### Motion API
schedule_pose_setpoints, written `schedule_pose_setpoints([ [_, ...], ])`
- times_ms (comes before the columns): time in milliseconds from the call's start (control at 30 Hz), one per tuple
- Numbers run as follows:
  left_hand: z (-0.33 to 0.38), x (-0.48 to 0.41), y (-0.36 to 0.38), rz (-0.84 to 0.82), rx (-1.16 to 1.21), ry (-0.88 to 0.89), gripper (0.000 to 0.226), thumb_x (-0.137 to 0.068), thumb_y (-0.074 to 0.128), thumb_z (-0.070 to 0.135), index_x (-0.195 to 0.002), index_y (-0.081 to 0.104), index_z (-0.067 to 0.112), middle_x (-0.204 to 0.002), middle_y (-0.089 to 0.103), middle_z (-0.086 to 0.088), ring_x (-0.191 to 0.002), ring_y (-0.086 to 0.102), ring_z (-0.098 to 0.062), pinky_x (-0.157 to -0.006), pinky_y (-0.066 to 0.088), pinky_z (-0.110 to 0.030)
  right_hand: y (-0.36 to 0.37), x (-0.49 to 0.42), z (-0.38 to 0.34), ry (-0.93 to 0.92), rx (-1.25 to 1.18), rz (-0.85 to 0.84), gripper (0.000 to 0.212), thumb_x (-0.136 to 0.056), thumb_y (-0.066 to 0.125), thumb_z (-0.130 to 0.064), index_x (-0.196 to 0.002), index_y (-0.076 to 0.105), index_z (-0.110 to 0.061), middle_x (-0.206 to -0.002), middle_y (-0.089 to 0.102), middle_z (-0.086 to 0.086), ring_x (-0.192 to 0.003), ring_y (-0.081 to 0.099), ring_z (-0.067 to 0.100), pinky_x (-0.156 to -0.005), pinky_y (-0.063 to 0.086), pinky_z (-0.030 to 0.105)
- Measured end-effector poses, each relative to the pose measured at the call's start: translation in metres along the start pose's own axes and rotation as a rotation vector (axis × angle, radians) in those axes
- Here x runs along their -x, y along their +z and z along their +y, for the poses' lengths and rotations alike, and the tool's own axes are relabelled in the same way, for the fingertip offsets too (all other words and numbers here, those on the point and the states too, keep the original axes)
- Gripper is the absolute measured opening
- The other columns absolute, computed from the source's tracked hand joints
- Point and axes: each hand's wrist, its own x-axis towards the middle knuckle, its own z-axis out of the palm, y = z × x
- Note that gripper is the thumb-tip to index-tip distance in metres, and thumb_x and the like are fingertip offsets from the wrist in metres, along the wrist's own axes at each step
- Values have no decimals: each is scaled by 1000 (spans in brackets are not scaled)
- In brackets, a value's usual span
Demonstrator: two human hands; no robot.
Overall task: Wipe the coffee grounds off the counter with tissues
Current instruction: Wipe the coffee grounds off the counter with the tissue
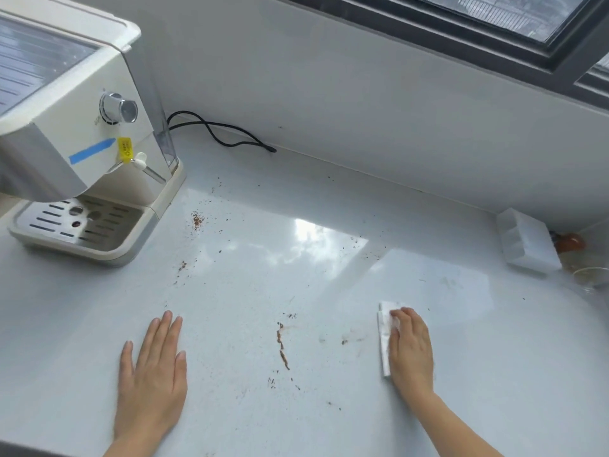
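Brown coffee grounds lie scattered over the glossy white counter [329, 265]. A streak of grounds [282, 344] runs near the front middle, and smaller clumps [197, 220] sit close to the coffee machine. My right hand [410, 349] presses flat on a folded white tissue [384, 338], whose left edge sticks out from under my fingers, to the right of the streak. My left hand [152, 374] rests palm down on the counter to the left, fingers spread, holding nothing.
A cream coffee machine [75, 133] with a drip tray [82, 225] stands at the left. Its black cord [224, 133] loops along the back wall. A white plastic container [527, 240] and a clear cup [591, 275] sit at the right edge under the window.
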Motion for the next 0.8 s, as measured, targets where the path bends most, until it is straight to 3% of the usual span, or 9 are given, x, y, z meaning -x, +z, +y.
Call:
schedule_pose_setpoints([
  [100, 0, -1, 1, -11, 0, -7, 61, -89, 17, 34, -145, 31, 16, -154, 25, 4, -139, -8, 10, -115, 5, -40, 7, -27, 0, 28, 113, -92, 52, -100, 34, -28, -149, 22, -14, -159, 15, 2, -147, 8, 17, -120, 2, 35],
  [200, -1, -2, 0, -39, -19, -10, 60, -90, 17, 33, -146, 29, 17, -155, 23, 5, -141, -6, 7, -116, 4, -41, 14, -63, -6, -26, 225, -172, 59, -101, 21, -38, -152, 0, -17, -161, -4, -1, -148, -7, 14, -120, -2, 38],
  [467, -5, -2, 3, -40, -64, 1, 58, -92, 19, 31, -149, 21, 20, -157, 16, 7, -144, 9, -7, -117, -3, -37, 30, -131, -51, -398, 261, -307, 61, -96, 4, -45, -152, -2, -23, -160, -7, -8, -145, -13, 7, -119, -7, 34],
  [633, -5, -1, 4, -25, -65, 6, 58, -92, 18, 32, -149, 20, 20, -157, 15, 7, -144, 8, -6, -117, -4, -37, 38, -79, -72, -612, 265, -361, 57, -98, 2, -46, -151, -6, -28, -159, -13, -11, -145, -16, 6, -118, -12, 30],
  [800, -7, 0, 4, -16, -55, 8, 58, -92, 16, 33, -148, 21, 19, -157, 17, 7, -144, 9, -7, -116, -5, -35, 39, 10, -84, -752, 228, -427, 55, -101, 7, -41, -152, -5, -22, -160, -11, -7, -146, -13, 11, -118, -8, 37],
])
